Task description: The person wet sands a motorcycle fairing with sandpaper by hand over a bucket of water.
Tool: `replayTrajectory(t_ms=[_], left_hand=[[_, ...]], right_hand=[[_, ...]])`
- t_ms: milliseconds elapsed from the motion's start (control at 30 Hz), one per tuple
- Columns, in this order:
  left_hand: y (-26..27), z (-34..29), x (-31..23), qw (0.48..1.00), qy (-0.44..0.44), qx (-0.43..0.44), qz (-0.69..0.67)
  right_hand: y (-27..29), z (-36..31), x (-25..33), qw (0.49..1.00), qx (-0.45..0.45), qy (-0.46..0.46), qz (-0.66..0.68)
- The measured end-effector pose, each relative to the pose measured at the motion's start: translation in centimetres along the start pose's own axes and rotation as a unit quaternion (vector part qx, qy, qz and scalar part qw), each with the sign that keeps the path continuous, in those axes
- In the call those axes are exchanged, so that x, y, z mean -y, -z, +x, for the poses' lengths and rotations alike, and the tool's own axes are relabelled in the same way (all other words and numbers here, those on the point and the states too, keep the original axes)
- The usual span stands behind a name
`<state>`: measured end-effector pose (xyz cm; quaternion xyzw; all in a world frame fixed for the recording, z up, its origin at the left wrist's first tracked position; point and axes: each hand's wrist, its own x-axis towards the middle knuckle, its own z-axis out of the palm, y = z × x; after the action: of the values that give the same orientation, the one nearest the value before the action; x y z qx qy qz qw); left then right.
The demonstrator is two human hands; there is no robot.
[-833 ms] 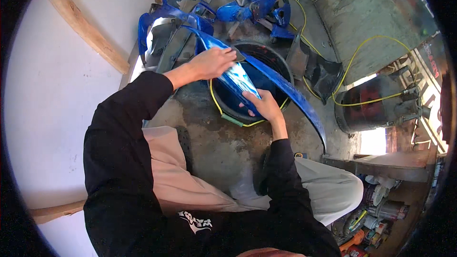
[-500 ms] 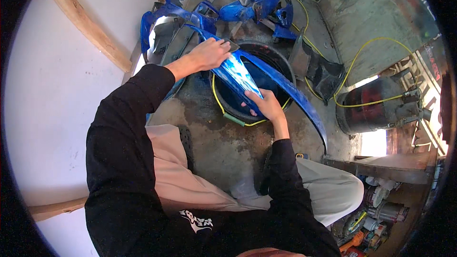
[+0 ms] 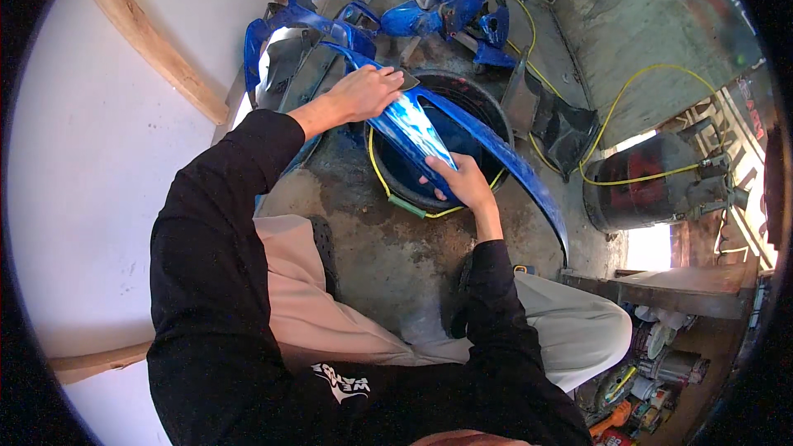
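A glossy blue vehicle fairing panel (image 3: pixel 415 128) with a long curved arm lies slantwise over a black bucket (image 3: pixel 505 120). My right hand (image 3: pixel 464 181) grips its near end, thumb on top and fingers curled beneath. On the panel's upper part, my left hand (image 3: pixel 368 92) presses down a dark sheet that looks like sandpaper (image 3: pixel 410 81); only one corner sticks out past the fingers. Wet, bright reflections run along the panel between my hands. Dark liquid shows inside the bucket, whose yellow handle with a green grip (image 3: pixel 406 206) hangs at the near side.
More blue body panels (image 3: pixel 450 12) lie at the back, with a blue frame-like piece (image 3: pixel 301 12) at back left. Black plastic parts (image 3: pixel 557 128) lie right of the bucket. A dark red tank (image 3: pixel 640 183) with a yellow hose stands at right, beyond a shelf of tools (image 3: pixel 661 372).
My left hand has slid very slightly to the right on the panel with the sheet under it. My right hand and the panel stay nearly in place.
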<state>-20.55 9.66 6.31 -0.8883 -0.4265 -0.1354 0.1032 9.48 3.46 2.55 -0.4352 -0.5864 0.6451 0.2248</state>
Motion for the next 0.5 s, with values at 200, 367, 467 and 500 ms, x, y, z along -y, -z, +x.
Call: replayTrajectory(t_ms=[200,367,467,500], left_hand=[[0.2,0.2,1.0,0.995,-0.074,0.057,-0.036],[0.9,0.7,-0.7,0.986,0.052,0.155,0.042],[0.8,0.3,-2.5,0.994,-0.081,0.045,-0.057],[1.0,0.3,-2.0,0.997,-0.055,0.061,-0.015]], right_hand=[[-0.3,0.3,-0.1,1.0,0.002,-0.004,-0.001],[0.0,0.2,-0.2,1.0,0.002,-0.003,0.004],[0.1,0.1,-0.3,1.0,0.0,0.002,-0.008],[0.3,0.0,-0.1,1.0,-0.004,0.0,-0.012]])
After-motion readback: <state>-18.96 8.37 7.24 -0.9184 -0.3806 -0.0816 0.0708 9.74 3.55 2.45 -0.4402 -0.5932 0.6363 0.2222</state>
